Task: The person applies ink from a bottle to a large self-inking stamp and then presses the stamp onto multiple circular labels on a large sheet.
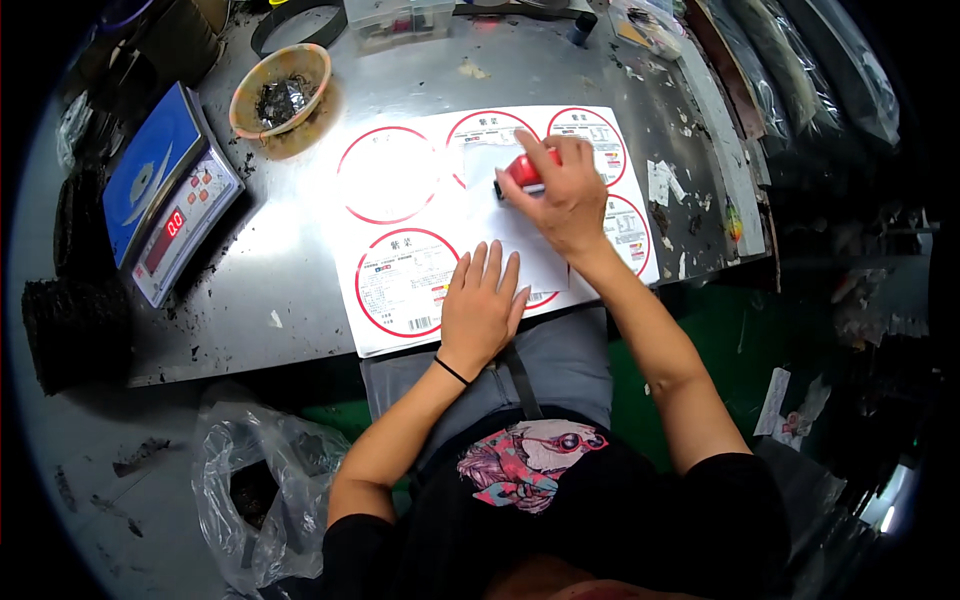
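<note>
A large white sheet of round red-ringed labels (405, 285) lies at the front edge of the metal table. Over its middle sits a smaller blank white paper (505, 220). My left hand (480, 305) rests flat on the sheets, fingers stretched out, holding them down near the lower middle. In my right hand (568, 200), closed fingers grip a small red hand stamp (535, 168) with a pale base and a black end. It is over the upper middle label, beside the blank paper's upper part. Whether the stamp touches the sheet I cannot tell.
On the left stands a blue digital scale (165, 195). Behind it is a round bowl (320, 85) holding dark scraps and crumpled foil. A clear plastic box (395, 25) and a small black bottle (582, 28) stand at the back. A clear plastic bag (225, 490) hangs lower left.
</note>
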A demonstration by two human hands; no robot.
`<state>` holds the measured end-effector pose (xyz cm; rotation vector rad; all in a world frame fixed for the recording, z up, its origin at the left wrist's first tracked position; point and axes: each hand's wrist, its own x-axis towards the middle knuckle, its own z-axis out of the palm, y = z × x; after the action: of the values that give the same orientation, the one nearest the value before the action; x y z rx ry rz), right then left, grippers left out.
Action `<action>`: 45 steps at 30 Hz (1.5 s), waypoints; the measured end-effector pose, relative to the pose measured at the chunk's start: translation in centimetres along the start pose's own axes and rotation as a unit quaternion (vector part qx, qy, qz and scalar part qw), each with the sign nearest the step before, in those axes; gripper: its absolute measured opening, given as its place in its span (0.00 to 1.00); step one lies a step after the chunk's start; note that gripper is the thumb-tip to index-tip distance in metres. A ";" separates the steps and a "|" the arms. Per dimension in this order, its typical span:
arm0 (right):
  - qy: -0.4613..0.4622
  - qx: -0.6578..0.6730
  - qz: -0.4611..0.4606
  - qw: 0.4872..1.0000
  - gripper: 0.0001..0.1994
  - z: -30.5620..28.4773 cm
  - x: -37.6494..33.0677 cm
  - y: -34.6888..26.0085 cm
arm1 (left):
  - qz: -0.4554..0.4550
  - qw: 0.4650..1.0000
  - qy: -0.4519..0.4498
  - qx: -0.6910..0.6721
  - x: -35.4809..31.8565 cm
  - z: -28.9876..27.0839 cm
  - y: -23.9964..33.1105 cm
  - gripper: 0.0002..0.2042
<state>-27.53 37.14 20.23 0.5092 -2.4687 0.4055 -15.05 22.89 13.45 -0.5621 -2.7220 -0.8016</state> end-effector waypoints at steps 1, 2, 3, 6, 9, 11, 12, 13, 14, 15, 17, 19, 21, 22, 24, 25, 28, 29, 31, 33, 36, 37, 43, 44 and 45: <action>-0.018 -0.005 0.001 1.000 0.26 1.9 -1.4 0.5 | 0.013 1.000 0.004 0.003 0.1 0.1 -0.2 0.24; -0.011 -0.014 -0.021 1.000 0.26 2.8 -1.7 0.2 | 0.008 1.000 0.002 -0.003 0.0 0.2 -0.3 0.24; -0.014 -0.019 -0.011 1.000 0.26 3.4 -2.0 0.1 | 0.010 1.000 0.008 -0.004 -0.1 0.3 -0.5 0.24; 0.015 -0.016 -0.014 1.000 0.25 2.7 -1.2 -0.1 | 0.003 1.000 0.010 -0.011 -0.4 0.5 -0.9 0.24; 0.022 -0.006 -0.005 1.000 0.27 -0.7 -1.4 -1.0 | -0.006 1.000 0.012 -0.026 0.0 0.3 -1.1 0.24; -0.054 -0.028 0.005 0.998 0.28 -0.1 -3.5 -1.1 | -0.015 0.999 0.013 -0.038 0.1 0.2 -0.8 0.25; -0.047 -0.032 -0.014 0.998 0.28 1.2 -4.3 -0.9 | -0.026 0.999 0.012 -0.045 0.0 0.3 -0.7 0.25; -0.040 -0.037 -0.012 0.998 0.28 1.7 -4.9 -0.4 | -0.006 0.999 0.036 -0.033 0.1 0.5 -0.9 0.25; -0.035 -0.040 -0.011 0.999 0.29 1.7 -4.8 -0.6 | -0.009 0.999 0.034 -0.035 0.1 0.5 -1.0 0.25; -0.023 -0.020 -0.012 0.999 0.29 1.2 -4.5 -0.5 | -0.005 0.999 0.039 -0.022 0.0 0.6 -1.1 0.24; 0.040 0.012 -0.006 0.999 0.29 -1.5 -3.4 0.2 | 0.004 0.999 0.039 -0.011 0.1 0.6 -1.0 0.23; 0.093 -0.022 0.032 0.995 0.30 -4.0 -2.5 1.7 | 0.005 0.999 0.041 -0.007 0.1 0.6 -1.2 0.22; 0.079 -0.018 0.165 0.983 0.26 -5.3 -2.3 3.2 | 0.010 0.999 0.041 0.002 0.0 0.7 -1.2 0.22; 0.082 0.001 0.221 0.972 0.25 -5.4 -2.2 4.0 | 0.011 0.999 0.038 -0.003 -0.2 0.8 -1.1 0.22; 0.068 0.081 0.277 0.955 0.24 -5.8 -2.2 5.5 | 0.011 0.999 0.037 -0.001 -0.1 0.8 -1.0 0.22; 0.053 0.166 0.327 0.929 0.23 -6.1 -2.3 6.0 | 0.008 0.999 0.033 -0.006 -0.1 0.8 -0.8 0.23; 0.005 0.238 0.395 0.887 0.22 -7.1 -1.9 4.4 | -0.044 0.996 0.038 -0.073 0.5 -0.4 0.1 0.25; -0.015 0.296 0.368 0.881 0.20 -7.3 -2.2 3.5 | -0.077 0.992 0.048 -0.091 0.9 -1.6 0.9 0.38; -0.028 0.257 0.301 0.918 0.18 -7.4 -3.9 0.9 | -0.028 0.990 0.124 -0.060 1.5 -2.1 1.7 0.39; -0.072 0.223 0.255 0.938 0.20 -8.5 -5.2 -2.6 | 0.019 0.979 0.196 -0.045 2.0 -2.0 2.3 0.44; -0.129 0.224 0.178 0.949 0.27 -10.0 -7.1 -5.1 | 0.038 0.987 0.117 -0.107 2.5 -2.7 1.2 0.44; -0.132 0.228 0.178 0.948 0.27 -10.2 -6.7 -4.9 | 0.059 0.982 0.112 -0.138 2.5 -3.1 0.4 0.47; -0.217 0.340 -0.149 0.903 0.35 -9.5 -5.6 -0.7 | 0.003 0.870 -0.122 -0.478 3.2 -5.9 -0.9 0.64; -0.217 0.346 -0.154 0.900 0.35 -9.0 -5.1 -0.2 | -0.014 0.837 -0.175 -0.519 3.7 -6.1 -0.8 0.67; -0.177 0.325 -0.130 0.920 0.32 -8.5 -4.7 0.7 | -0.012 0.836 -0.127 -0.534 4.1 -5.5 -0.6 0.70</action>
<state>-20.27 42.35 23.97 1.2618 -2.5062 1.1181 -18.31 20.52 19.11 -0.8553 -2.2219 -2.4040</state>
